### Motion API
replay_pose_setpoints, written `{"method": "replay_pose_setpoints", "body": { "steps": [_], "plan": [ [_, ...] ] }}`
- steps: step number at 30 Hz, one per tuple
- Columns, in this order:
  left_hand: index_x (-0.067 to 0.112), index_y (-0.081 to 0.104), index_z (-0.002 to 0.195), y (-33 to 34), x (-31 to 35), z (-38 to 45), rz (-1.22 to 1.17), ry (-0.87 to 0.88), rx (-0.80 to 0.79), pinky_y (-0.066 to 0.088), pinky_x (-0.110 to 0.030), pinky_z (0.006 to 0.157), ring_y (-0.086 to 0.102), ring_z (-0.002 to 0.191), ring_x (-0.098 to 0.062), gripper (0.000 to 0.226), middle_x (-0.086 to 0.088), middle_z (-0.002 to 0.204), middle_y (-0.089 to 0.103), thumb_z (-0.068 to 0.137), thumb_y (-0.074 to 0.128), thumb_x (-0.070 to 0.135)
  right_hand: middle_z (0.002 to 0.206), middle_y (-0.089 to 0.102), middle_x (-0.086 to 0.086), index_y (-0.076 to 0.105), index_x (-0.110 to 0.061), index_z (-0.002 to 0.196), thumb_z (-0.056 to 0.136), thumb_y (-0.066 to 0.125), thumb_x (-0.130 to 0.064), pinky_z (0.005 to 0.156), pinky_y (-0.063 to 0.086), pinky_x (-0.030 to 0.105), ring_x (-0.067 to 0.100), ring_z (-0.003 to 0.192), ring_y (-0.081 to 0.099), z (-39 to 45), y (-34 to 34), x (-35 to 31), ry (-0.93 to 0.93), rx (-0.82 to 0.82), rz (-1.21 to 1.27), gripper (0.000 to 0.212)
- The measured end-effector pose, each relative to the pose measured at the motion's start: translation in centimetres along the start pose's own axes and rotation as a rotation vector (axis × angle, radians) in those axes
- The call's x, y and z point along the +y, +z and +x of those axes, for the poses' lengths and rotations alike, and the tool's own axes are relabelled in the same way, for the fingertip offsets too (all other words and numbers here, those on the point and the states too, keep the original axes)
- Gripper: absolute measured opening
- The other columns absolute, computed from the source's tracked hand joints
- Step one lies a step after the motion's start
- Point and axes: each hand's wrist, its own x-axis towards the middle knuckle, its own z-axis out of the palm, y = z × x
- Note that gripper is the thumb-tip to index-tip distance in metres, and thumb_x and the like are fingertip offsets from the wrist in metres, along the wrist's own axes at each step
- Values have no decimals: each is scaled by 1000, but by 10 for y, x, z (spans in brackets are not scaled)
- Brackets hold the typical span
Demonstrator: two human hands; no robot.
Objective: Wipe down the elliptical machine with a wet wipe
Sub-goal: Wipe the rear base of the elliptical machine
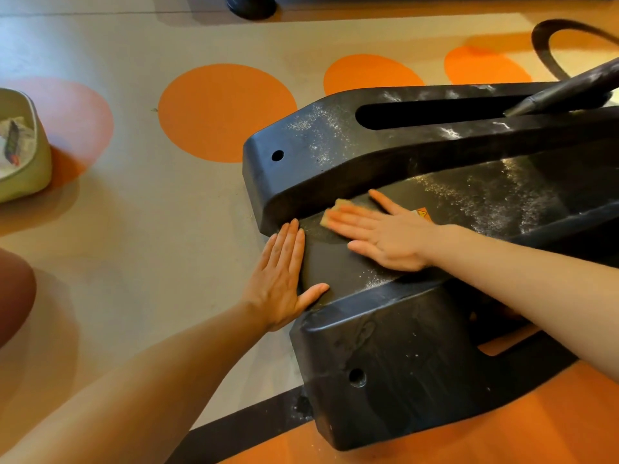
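The black base of the elliptical machine (pixel 395 356) lies on the floor, with white dust over its upper rail and the recessed middle panel. My right hand (pixel 385 234) lies flat with straight fingers on that panel and presses a small pale wet wipe (pixel 338 209), which shows past the fingertips against the rail's lower edge. My left hand (pixel 284 276) rests flat on the panel's left end, fingers straight, thumb spread along the lower housing. A small orange warning sticker (pixel 422 214) peeks out beside my right hand.
A pale green bin (pixel 31 169) with crumpled paper inside stands at the far left. The floor is beige with large orange circles (pixel 221 112). A black machine foot (pixel 251 6) is at the top, and a black pedal arm (pixel 569 92) enters at upper right.
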Motion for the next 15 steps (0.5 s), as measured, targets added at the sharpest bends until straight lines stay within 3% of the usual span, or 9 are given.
{"method": "replay_pose_setpoints", "body": {
  "steps": [2,4,7,10,12,15],
  "plan": [
    [9,-12,152,-1,1,0,-3,3,-2,-9,-37,121,-14,150,-26,98,-9,160,-17,84,-12,80,157,-28,-17,-26,-38,149,90,-13,-57,116,-23,42,0,140,-33,-13,5,14,118,21,23,64],
    [10,-13,151,0,-1,0,1,4,-9,-10,-36,121,-15,150,-26,99,-8,159,-20,83,-14,81,157,-30,-15,-27,-36,148,95,-7,-55,118,-20,44,1,139,-35,-19,6,16,151,6,40,60],
    [7,-5,154,1,-1,1,12,8,8,-2,-40,123,-8,151,-28,99,-12,162,-11,87,-9,79,156,-26,-22,-18,-39,152,105,7,-45,114,-28,40,-3,140,-31,-18,-1,2,-24,-96,108,54],
    [10,-13,152,1,0,1,1,2,-24,-6,-38,123,-14,151,-26,100,-9,160,-20,82,-15,81,158,-18,-25,-10,-40,154,105,8,-45,112,-30,40,-8,141,-26,-17,-6,-2,-223,-203,118,52],
    [9,-11,153,0,-1,1,-5,6,-18,-6,-38,123,-13,151,-26,101,-10,161,-18,82,-14,81,158,-18,-25,-9,-41,154,104,7,-45,113,-29,43,-8,141,-25,-13,-8,5,-244,-213,42,52],
    [6,-2,155,1,-1,1,8,15,-18,0,-40,124,-7,152,-28,101,-13,163,-9,86,-9,79,158,-21,-24,-14,-43,152,103,4,-45,113,-28,46,-4,142,-27,-7,-12,12,-115,-177,5,52]
  ]
}}
